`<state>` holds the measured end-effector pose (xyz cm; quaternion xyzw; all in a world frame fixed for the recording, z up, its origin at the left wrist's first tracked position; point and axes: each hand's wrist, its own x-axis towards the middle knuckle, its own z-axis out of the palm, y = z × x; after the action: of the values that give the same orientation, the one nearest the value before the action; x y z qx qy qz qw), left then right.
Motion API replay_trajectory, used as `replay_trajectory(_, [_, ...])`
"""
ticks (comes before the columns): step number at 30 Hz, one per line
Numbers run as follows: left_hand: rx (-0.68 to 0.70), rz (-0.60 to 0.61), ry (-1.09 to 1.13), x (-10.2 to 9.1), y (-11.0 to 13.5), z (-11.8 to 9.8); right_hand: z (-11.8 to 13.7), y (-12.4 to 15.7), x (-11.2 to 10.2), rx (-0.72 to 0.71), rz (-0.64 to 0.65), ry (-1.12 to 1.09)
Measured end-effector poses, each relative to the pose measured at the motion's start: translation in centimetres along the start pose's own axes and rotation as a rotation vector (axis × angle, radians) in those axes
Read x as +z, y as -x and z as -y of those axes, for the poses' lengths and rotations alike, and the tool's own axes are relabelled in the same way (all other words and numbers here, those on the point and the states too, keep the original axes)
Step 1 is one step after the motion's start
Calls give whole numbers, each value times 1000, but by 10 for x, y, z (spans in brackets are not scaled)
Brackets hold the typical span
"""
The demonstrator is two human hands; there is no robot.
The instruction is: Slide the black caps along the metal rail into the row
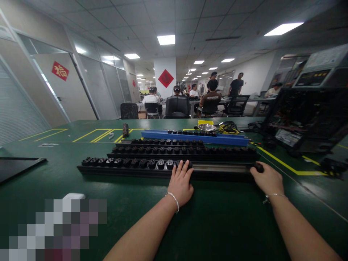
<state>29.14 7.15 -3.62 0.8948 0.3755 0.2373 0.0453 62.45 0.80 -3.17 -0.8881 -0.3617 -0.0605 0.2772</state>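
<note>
A long black rail [108,171] lies across the green table in front of me, with a row of black round socket-like pieces [135,163] along its left part. My left hand [181,183] rests with fingers stretched out over the right end of this row, partly hiding the last pieces. At the rail's right end, my right hand [268,179] pinches a single black round piece [259,167] between thumb and fingers. Between the hands the rail's metal channel [220,168] shows bare. Behind it lies another black rail [217,156] filled with similar pieces.
A blue rail [233,139] lies farther back, near a metal bowl [207,127]. A short row of black pieces [125,130] is left of it. An open black equipment case [307,112] stands at right; a dark tray [19,168] lies at left. People sit and stand beyond.
</note>
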Motion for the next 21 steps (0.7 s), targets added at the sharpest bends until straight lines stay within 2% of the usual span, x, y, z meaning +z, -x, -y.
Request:
replay_trajectory(16, [-17, 6, -1, -2, 0, -1, -1, 0, -3, 55, 7, -87])
replay_trajectory(21, [-15, 7, 2, -2, 0, -1, 5, 4, -11, 133, 61, -98])
